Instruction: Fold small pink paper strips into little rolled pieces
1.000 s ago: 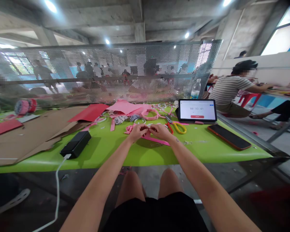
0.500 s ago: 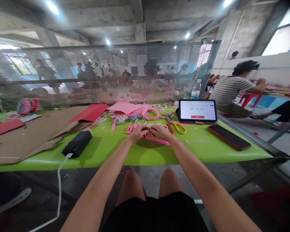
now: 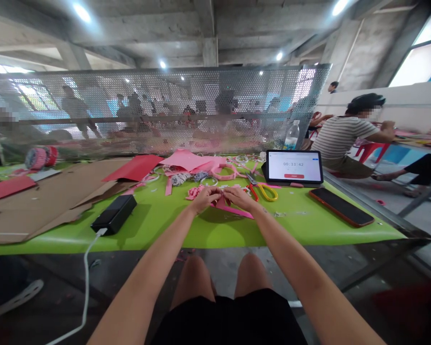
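My left hand (image 3: 206, 198) and my right hand (image 3: 238, 197) meet close together above the green tabletop, fingers pinched. Both are closed on a pink strip (image 3: 236, 211) that looks like paper; its tail slants down to the right below my right hand. Curled pink pieces (image 3: 194, 192) lie just left of my left hand. Beyond my right hand rest scissors (image 3: 267, 192) with red and yellow handles. A pink ring (image 3: 225, 176) and a thin white ring (image 3: 209, 181) lie behind my hands. The fingertips hide part of the strip.
A tablet (image 3: 293, 167) showing a timer stands behind right, with a phone (image 3: 341, 207) in front. At left are a black power bank (image 3: 114, 214) with a white cable, cardboard (image 3: 53, 206) and red sheets (image 3: 132, 167). A perforated metal screen (image 3: 158, 110) backs the table. A person in stripes (image 3: 345, 139) sits at right.
The view has shifted very slightly. Both hands stay in the same place on the pink strip, with only a tiny movement of the fingers.
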A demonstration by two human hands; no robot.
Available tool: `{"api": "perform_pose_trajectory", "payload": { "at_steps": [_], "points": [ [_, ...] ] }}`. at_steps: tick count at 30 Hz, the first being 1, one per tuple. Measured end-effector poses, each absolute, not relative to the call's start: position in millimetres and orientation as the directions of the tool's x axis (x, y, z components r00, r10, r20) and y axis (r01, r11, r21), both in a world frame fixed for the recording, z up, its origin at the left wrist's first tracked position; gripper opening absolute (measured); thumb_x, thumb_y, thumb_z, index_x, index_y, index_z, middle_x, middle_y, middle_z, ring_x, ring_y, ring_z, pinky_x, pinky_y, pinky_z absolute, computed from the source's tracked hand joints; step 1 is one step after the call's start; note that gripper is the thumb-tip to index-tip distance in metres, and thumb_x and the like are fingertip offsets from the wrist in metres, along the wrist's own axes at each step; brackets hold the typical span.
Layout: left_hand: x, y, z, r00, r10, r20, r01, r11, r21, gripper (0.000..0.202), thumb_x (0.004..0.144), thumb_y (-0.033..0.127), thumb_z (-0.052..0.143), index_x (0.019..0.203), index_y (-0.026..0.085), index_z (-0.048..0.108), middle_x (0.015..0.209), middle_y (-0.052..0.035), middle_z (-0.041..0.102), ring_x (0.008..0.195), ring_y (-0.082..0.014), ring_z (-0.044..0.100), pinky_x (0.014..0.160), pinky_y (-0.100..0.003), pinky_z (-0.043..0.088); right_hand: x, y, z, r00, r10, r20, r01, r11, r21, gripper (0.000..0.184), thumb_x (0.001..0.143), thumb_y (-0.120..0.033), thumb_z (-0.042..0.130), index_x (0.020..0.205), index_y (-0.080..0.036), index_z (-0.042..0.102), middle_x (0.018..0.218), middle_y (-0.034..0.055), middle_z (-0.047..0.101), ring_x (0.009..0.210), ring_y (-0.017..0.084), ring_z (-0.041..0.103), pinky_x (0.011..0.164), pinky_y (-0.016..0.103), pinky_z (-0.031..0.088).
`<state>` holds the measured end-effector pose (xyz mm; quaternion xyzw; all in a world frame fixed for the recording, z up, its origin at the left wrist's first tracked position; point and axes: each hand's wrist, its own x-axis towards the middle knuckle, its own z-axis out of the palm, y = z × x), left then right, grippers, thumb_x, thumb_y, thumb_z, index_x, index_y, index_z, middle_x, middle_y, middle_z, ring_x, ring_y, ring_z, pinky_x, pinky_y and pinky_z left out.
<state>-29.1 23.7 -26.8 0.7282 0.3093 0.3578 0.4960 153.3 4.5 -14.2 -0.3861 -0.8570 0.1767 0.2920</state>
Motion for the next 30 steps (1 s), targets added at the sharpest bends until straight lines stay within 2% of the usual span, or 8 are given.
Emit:
{"api": "perform_pose_trajectory", "payload": {
  "at_steps": [11, 18, 23, 30],
  "points": [
    [-28, 26, -31, 0.533, 0.813, 0.235, 0.074, -0.321, 0.944, 0.014, 0.071, 0.025, 0.059, 0.079, 0.014, 0.062, 0.066, 0.0007, 0.054, 0.055, -0.009, 0.048, 0.049, -0.019, 0.038, 153, 3, -15, -0.487, 0.786, 0.382, 0.591, 0.618, -0.518, 0.023, 0.087, -0.02, 0.04, 0.07, -0.017, 0.056, 0.063, -0.0015, 0.059, 0.057, 0.009, 0.048, 0.058, 0.02, 0.032],
    [-30, 33, -36, 0.39, 0.883, 0.263, 0.049, -0.305, 0.951, 0.014, 0.074, 0.028, 0.057, 0.078, 0.015, 0.061, 0.062, 0.0007, 0.054, 0.051, -0.0088, 0.048, 0.044, -0.019, 0.035, 161, 11, -20, -0.269, 0.846, 0.461, 0.708, 0.498, -0.5, 0.026, 0.083, -0.023, 0.039, 0.061, -0.016, 0.053, 0.056, -0.0005, 0.054, 0.051, 0.009, 0.043, 0.051, 0.021, 0.026],
    [-33, 40, -38, 0.234, 0.937, 0.261, 0.009, -0.271, 0.963, 0.013, 0.073, 0.027, 0.059, 0.076, 0.014, 0.061, 0.064, 0.0004, 0.057, 0.052, -0.0078, 0.05, 0.046, -0.018, 0.039, 170, 16, -21, -0.138, 0.865, 0.482, 0.782, 0.394, -0.484, 0.028, 0.082, -0.024, 0.038, 0.06, -0.016, 0.053, 0.055, 0.0012, 0.054, 0.048, 0.01, 0.04, 0.049, 0.023, 0.023],
    [-37, 43, -38, 0.149, 0.969, 0.199, -0.129, -0.18, 0.975, 0.021, 0.07, 0.031, 0.063, 0.08, 0.014, 0.057, 0.063, 0.0004, 0.06, 0.048, -0.0081, 0.056, 0.043, -0.018, 0.042, 166, 17, -22, -0.208, 0.857, 0.472, 0.817, 0.417, -0.398, 0.027, 0.081, -0.027, 0.042, 0.059, -0.016, 0.054, 0.055, 0.0007, 0.053, 0.048, 0.01, 0.038, 0.049, 0.023, 0.019]
  ]
}}
